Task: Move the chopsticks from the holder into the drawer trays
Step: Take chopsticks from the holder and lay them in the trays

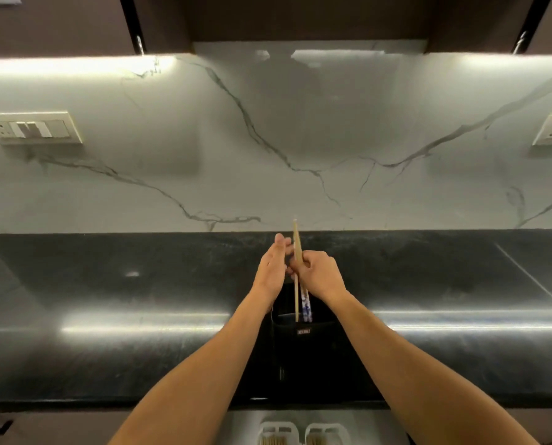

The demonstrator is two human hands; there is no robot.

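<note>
dark counter (107, 284): right grip (319, 274) holds chopsticks (297, 244) (upright).

We see a dark, glossy stone countertop (139, 316) running along a veined marble backsplash (300, 139). A black holder (303, 348) stands upright on it near the front edge, and streaks of light gleam on the stone either side of the holder.

- You are stretching both bare forearms forward, wrists converging.
- Your right hand (320, 275) is curling its fingers round the chopsticks (296, 298), holding them nearly upright.
- Your left hand (272, 268) is hovering just beside them, fingers straight.
</note>
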